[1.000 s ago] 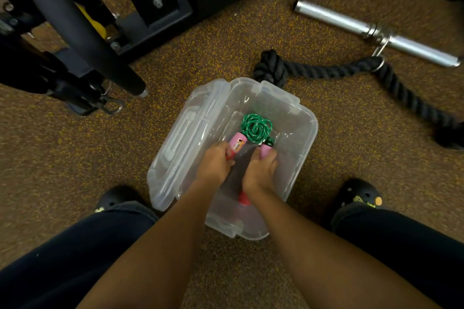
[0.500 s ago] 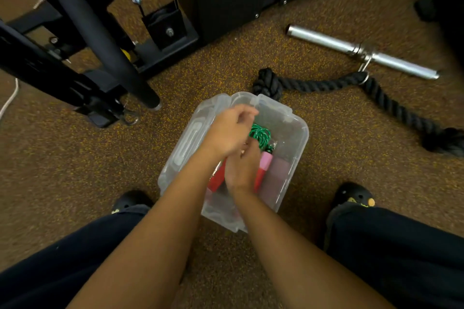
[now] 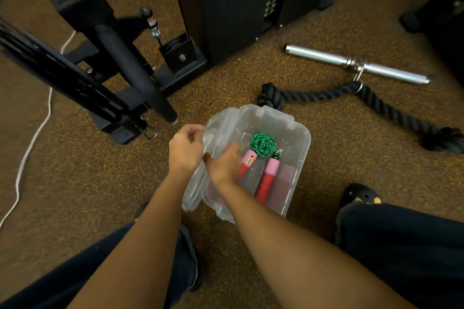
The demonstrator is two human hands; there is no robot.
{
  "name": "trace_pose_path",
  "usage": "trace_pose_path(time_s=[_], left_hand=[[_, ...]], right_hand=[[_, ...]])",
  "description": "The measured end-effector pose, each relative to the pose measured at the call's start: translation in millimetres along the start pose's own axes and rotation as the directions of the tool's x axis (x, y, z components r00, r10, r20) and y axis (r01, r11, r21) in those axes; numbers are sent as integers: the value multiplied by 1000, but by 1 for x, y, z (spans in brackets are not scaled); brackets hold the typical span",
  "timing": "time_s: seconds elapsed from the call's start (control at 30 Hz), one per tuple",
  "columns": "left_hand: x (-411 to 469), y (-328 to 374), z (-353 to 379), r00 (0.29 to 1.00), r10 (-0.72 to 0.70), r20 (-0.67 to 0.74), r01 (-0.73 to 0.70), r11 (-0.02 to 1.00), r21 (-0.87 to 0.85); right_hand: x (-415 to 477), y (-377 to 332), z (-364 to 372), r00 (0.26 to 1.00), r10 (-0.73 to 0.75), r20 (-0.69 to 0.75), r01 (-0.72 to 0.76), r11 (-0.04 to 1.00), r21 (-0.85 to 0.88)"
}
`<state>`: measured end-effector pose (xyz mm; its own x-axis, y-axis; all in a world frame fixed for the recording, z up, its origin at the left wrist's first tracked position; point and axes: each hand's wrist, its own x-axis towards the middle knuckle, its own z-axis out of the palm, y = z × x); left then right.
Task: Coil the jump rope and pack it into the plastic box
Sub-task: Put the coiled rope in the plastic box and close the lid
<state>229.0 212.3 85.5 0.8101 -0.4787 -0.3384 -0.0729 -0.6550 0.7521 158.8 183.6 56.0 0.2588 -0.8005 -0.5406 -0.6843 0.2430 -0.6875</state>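
Observation:
A clear plastic box [image 3: 300,158] sits on the speckled floor between my feet. Inside lies the jump rope: a green coil [image 3: 263,144] at the far end and two pink-and-red handles [image 3: 268,178] side by side, pointing toward me. The clear lid [image 3: 213,138] leans upright along the box's left side. My left hand [image 3: 185,149] curls over the lid's outer face, fingers on its top edge. My right hand [image 3: 222,164] pinches the lid from the inner side, at the box's left wall. Neither hand touches the rope.
A thick black rope [image 3: 371,105] clipped to a chrome bar [image 3: 356,64] lies on the floor beyond and right of the box. Black gym machine frames [image 3: 120,65] stand at the back and left. A white cord [image 3: 30,148] runs down the far left. My black shoe [image 3: 359,195] is right of the box.
Both hands let go of the rope handles, which now lie in the box. The hands moved left onto the lid at the box's side. The camera tilted up.

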Motion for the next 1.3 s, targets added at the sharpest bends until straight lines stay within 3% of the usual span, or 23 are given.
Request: trace_pose_path(time_s=[0.13, 0.43, 0.63, 0.77, 0.87, 0.93, 1.0, 1.07, 1.2, 1.3], left_hand=[[0, -8, -4, 998, -56, -16, 55, 998, -37], [4, 3, -7, 997, -48, -57, 45, 997, -67], [-10, 18, 0, 997, -50, -57, 48, 998, -44], [-28, 19, 16, 996, -21, -85, 23, 999, 29], [-49, 16, 28, 973, -95, -212, 119, 988, 101], [-63, 9, 37, 956, -188, -223, 217, 970, 111], [-72, -2, 46, 945, -279, -172, 302, 945, 128], [-77, -13, 54, 938, -330, -110, 344, 926, 158], [-78, -25, 52, 948, -308, -85, 319, 932, 173], [-79, -27, 48, 960, -271, -70, 279, 942, 185]], right_hand=[[6, -6, -5, 997, 35, 71, -35, 999, 3], [4, -8, -33, 974, -31, 226, -26, 969, 245], [2, -4, -74, 977, -106, 183, 4, 875, 485], [6, 15, -102, 986, -17, 163, -88, 785, 613], [6, 35, -124, 987, 42, 154, -139, 693, 707], [6, 48, -137, 990, 67, 126, -140, 641, 754], [5, 59, -144, 989, 111, 97, -146, 663, 735], [4, 66, -146, 986, 155, 65, -161, 760, 629], [4, 76, -143, 990, 120, -76, -95, 959, 266], [6, 82, -143, 978, 55, -203, -51, 998, 26]])
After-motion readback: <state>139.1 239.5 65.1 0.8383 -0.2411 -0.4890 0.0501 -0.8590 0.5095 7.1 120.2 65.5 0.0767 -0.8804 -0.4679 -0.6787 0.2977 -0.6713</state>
